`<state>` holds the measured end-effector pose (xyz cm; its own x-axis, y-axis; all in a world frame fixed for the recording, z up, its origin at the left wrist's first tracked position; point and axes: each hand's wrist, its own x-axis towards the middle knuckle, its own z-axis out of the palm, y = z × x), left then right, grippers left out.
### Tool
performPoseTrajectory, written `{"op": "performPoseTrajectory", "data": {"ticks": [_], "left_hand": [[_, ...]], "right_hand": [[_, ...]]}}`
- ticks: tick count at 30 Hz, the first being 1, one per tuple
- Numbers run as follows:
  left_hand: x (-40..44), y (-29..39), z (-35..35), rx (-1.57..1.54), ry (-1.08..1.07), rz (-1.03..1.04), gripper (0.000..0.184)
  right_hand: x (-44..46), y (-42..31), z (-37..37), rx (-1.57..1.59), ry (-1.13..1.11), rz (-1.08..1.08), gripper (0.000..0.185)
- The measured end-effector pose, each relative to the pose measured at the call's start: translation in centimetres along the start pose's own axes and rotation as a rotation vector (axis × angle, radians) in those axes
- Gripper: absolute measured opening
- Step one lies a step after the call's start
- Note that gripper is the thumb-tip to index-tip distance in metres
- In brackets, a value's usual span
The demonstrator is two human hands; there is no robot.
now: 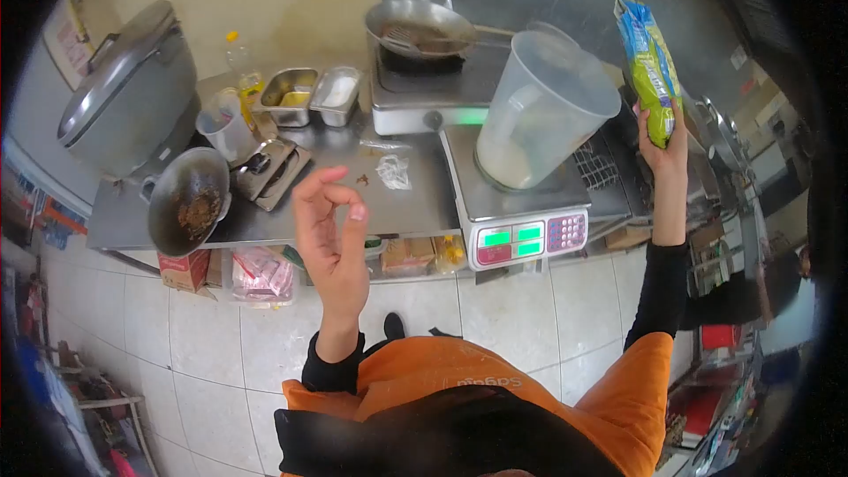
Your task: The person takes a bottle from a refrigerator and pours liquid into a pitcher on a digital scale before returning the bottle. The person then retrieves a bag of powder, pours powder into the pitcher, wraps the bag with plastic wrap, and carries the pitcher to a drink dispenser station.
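My right hand (662,146) is raised at the right, its fingers wrapped round the lower end of a green and blue plastic packet (652,66). The packet stands upright in my grip, to the right of a large clear measuring jug (565,97). Something whitish lies in the bottom of the jug, which rests on the steel plate of a digital scale (490,203) with lit green displays. Held in the air before the counter, my left hand (331,238) has loosely curved fingers, thumb apart, and nothing in it. A crumpled piece of clear plastic (394,171) lies on the counter beyond it.
A wok (420,26) with a slotted utensil sits on a stove (424,93). At the left are a big lidded pot (132,88), a pan with brown residue (188,199), a white mug (225,128), an oil bottle (243,62) and steel containers (290,97).
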<state>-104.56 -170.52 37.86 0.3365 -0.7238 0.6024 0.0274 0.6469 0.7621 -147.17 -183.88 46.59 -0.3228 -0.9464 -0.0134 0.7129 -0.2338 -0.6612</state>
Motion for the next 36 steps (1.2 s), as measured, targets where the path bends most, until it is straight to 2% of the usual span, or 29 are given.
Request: {"op": "performPoseTrajectory", "data": {"ticks": [3,7,9,11,13,15,16,18,19,21,22,24,28,30,36], "left_hand": [[-1.8,1.9,-0.6,0.017,0.04,0.007,0.027],[-5.4,3.8,0.1,-0.014,-0.037,-0.091,0.028],[-6.9,5.0,0.8,-0.009,-0.074,-0.113,0.027],[-8.9,6.3,1.2,-0.019,-0.116,-0.204,0.026],[-11.2,7.6,0.8,0.035,-0.128,-0.192,0.025],[-13.2,8.7,-0.3,0.09,-0.138,-0.161,0.024],[-14.4,9.1,-1.1,0.13,-0.117,-0.169,0.024],[-16.7,9.5,-3.0,0.169,-0.09,-0.17,0.023],[-17.9,9.3,-4.0,0.176,-0.066,-0.234,0.022],[-20.2,9.1,-5.7,0.183,-0.033,-0.287,0.021],[-21.1,9.1,-6.5,0.21,-0.001,-0.346,0.021],[-23.0,8.7,-7.6,0.231,0.039,-0.399,0.02],[-24.4,8.5,-9.1,0.238,0.096,-0.464,0.021],[-24.8,8.7,-9.3,0.247,0.118,-0.485,0.021],[-24.3,8.3,-9.5,0.267,0.142,-0.465,0.024]], "right_hand": [[-1.7,0.0,1.1,0.127,-0.065,0.051,0.042],[-7.2,2.0,2.8,0.307,-0.188,0.119,0.042],[-10.5,3.3,3.4,0.389,-0.227,0.248,0.043],[-13.8,4.7,4.2,0.356,-0.206,0.241,0.042],[-14.6,4.6,4.3,0.391,-0.193,0.324,0.039],[-14.0,4.5,4.6,0.152,-0.076,0.022,0.04],[-13.3,4.3,4.6,0.16,-0.078,0.023,0.04],[-10.8,3.1,3.9,-0.252,0.05,-0.415,0.046],[-9.3,2.4,3.3,-0.249,0.042,-0.416,0.046],[-6.3,0.9,1.9,-0.745,0.06,-0.638,0.056],[-5.2,0.7,1.7,-0.737,0.048,-0.646,0.056],[-3.5,0.3,1.5,-1.167,0.243,-0.942,0.063],[-2.3,0.0,1.5,-1.106,0.204,-0.909,0.066],[-2.3,-0.2,1.5,-1.273,0.213,-0.863,0.065],[-2.3,-0.7,2.2,-1.192,0.182,-0.884,0.061]]}}
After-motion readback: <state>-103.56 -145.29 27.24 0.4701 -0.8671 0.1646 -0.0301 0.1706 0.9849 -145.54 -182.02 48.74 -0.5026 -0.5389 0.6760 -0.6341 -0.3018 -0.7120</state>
